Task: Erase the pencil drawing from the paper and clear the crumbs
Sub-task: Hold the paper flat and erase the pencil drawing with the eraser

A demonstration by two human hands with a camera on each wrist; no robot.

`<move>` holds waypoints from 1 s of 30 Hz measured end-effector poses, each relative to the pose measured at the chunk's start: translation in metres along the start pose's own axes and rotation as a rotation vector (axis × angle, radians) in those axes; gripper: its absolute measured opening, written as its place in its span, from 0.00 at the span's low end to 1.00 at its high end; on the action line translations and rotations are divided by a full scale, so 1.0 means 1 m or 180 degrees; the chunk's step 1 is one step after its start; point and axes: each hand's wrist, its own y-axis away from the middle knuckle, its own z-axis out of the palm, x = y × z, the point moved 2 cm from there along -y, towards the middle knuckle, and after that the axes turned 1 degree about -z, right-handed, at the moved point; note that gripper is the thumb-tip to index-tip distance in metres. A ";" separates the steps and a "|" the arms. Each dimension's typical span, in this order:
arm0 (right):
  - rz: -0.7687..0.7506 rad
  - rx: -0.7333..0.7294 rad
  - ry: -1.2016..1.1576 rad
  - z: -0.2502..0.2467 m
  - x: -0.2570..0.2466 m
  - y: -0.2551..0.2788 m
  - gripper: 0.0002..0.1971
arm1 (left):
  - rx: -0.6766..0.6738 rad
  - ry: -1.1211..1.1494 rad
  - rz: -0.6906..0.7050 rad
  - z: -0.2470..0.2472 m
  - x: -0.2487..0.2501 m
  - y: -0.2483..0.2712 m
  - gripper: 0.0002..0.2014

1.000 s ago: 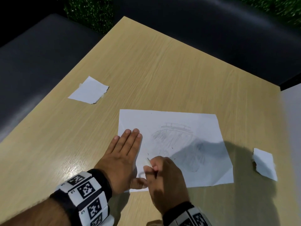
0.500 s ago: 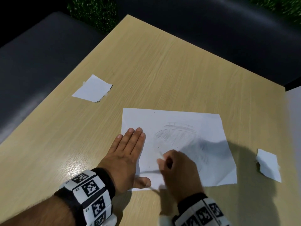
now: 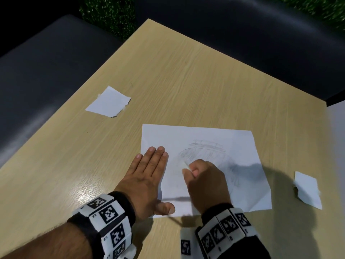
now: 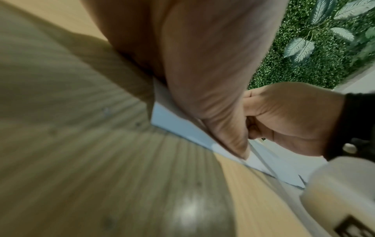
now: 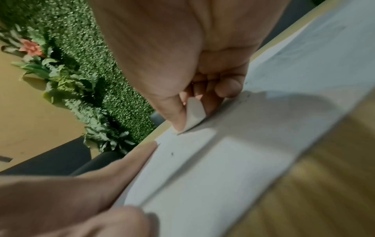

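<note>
A white sheet of paper with a faint pencil drawing lies on the wooden table. My left hand lies flat with straight fingers on the sheet's left edge, pressing it down. My right hand pinches a small white eraser between thumb and fingers, its tip touching the paper at the drawing's left part. A few dark crumbs sit on the sheet near the eraser. In the left wrist view my palm covers the paper edge.
Two torn white paper scraps lie on the table: one at the far left, one near the right edge. Dark seating surrounds the table, with a green plant wall behind.
My right hand with the eraser has moved away from me, up the sheet onto the drawing's left part. The left hand has stayed flat on the paper.
</note>
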 end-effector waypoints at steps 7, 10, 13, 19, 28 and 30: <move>-0.0477 -0.0520 0.0017 0.008 -0.021 0.027 0.11 | 0.0224 0.0006 0.0070 0.005 -0.003 0.000 0.53; -0.0011 -0.0125 -0.0036 0.003 -0.009 0.003 0.11 | 0.0207 0.0023 0.0074 0.005 -0.004 0.000 0.59; 0.0025 -0.0034 -0.0104 -0.001 -0.009 0.003 0.13 | 0.0267 0.0032 0.0068 0.005 -0.003 0.001 0.59; -0.0078 -0.0490 -0.0070 0.006 -0.001 0.046 0.11 | 0.0380 0.0022 0.0096 0.006 -0.003 0.001 0.52; -0.0302 -0.0601 -0.0028 0.006 -0.005 0.051 0.10 | 0.0339 0.0002 0.0088 0.006 -0.003 0.000 0.59; -0.0184 -0.0411 0.0034 0.003 0.004 0.042 0.10 | 0.0354 0.0013 0.0102 0.007 -0.003 0.000 0.59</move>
